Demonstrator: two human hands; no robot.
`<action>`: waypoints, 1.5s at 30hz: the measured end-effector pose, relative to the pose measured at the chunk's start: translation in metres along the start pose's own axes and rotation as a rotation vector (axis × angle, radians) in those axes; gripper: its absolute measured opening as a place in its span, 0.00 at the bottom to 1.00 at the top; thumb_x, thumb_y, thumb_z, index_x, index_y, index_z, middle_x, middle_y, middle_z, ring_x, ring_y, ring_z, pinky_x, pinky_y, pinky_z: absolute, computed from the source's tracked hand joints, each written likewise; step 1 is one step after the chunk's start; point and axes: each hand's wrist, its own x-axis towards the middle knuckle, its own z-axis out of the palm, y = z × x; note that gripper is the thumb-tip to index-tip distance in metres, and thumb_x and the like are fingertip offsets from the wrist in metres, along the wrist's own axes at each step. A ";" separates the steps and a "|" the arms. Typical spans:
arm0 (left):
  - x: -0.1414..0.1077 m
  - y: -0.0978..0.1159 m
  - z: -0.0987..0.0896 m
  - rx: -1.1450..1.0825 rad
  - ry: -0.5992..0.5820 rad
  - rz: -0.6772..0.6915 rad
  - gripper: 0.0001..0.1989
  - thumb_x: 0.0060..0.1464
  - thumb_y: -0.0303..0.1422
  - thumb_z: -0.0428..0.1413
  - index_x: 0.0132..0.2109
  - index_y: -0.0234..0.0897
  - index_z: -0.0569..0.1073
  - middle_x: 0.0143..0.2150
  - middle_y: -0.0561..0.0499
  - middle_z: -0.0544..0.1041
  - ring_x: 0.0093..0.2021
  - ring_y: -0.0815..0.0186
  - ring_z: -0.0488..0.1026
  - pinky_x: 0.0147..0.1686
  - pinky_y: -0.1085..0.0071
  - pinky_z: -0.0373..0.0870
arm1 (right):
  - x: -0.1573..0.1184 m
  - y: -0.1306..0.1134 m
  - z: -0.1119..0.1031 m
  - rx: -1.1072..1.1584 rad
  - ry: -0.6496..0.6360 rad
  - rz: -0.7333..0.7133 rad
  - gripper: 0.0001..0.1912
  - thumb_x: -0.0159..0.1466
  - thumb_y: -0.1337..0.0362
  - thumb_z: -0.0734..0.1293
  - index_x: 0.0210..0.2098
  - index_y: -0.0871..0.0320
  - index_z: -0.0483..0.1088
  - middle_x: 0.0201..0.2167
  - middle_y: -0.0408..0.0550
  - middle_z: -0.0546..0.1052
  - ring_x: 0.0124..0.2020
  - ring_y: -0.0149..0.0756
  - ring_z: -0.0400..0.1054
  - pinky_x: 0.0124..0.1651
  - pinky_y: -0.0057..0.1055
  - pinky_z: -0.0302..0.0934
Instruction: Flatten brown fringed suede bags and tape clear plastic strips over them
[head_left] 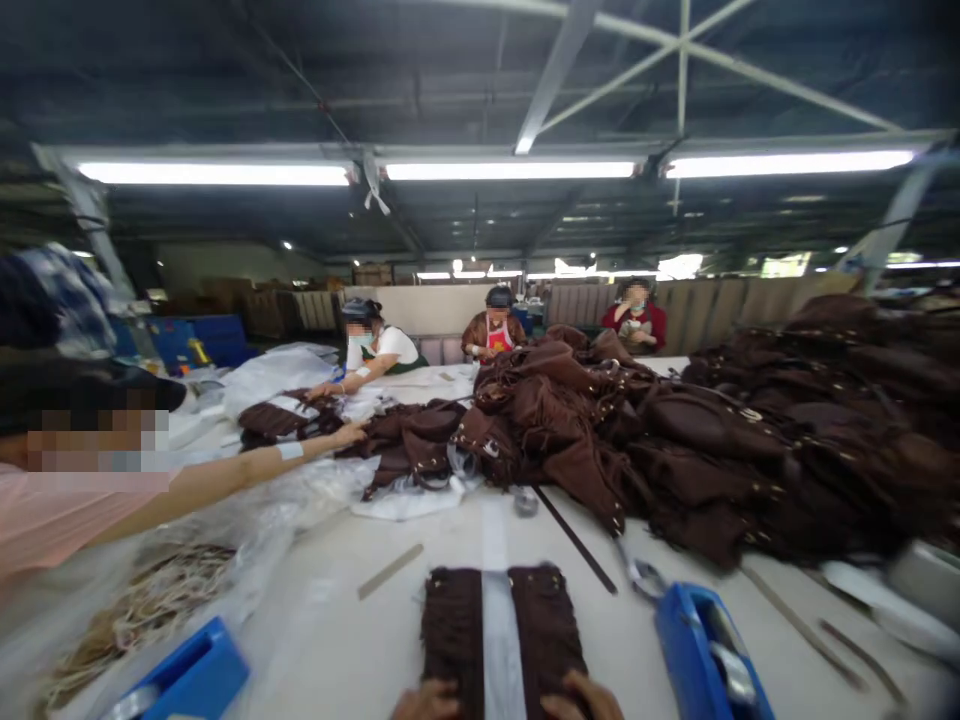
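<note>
The left hand's [426, 702] fingers lay close together over the lower edge of the left panel [452, 625]; the right hand's [581, 697] lay on the right panel [546, 630]. Whether either hand was clamped could not be told, as the frame's bottom edge cut both off. The brown, fringed panels lay flat on the table [315, 630], just in front of the wearer, with a pale strip [501, 640] running between them. The step in hand looked like squaring or steadying them; the next move seemed to call for light, even pressure from both sides, keeping the fringe straight. A blue dispenser [709, 655] stood near on the right, another blue holder [187, 672] on the left. Beyond rose a heap [675, 440] of brown goods, and a co-worker's arm [247, 472] reached across from the left.
</note>
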 end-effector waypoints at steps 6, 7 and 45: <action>-0.033 0.023 0.017 -0.186 -0.139 -0.101 0.25 0.54 0.47 0.59 0.56 0.43 0.70 0.62 0.42 0.70 0.63 0.51 0.66 0.62 0.48 0.64 | -0.043 -0.027 -0.038 0.101 -0.107 -0.010 0.31 0.55 0.62 0.76 0.56 0.53 0.65 0.56 0.55 0.63 0.59 0.49 0.58 0.60 0.47 0.59; -0.030 0.019 0.018 -0.171 -0.149 -0.098 0.25 0.54 0.46 0.59 0.56 0.43 0.70 0.61 0.43 0.70 0.63 0.51 0.66 0.63 0.47 0.63 | -0.038 -0.024 -0.037 0.112 -0.109 -0.005 0.32 0.54 0.60 0.76 0.56 0.53 0.65 0.55 0.55 0.63 0.58 0.48 0.58 0.60 0.48 0.59; -0.041 0.093 0.017 0.437 -0.026 0.061 0.38 0.60 0.43 0.54 0.71 0.42 0.47 0.73 0.41 0.51 0.72 0.47 0.46 0.67 0.42 0.50 | -0.037 -0.045 -0.053 -0.186 -0.123 -0.408 0.18 0.67 0.66 0.66 0.56 0.55 0.67 0.56 0.56 0.71 0.56 0.46 0.63 0.58 0.46 0.59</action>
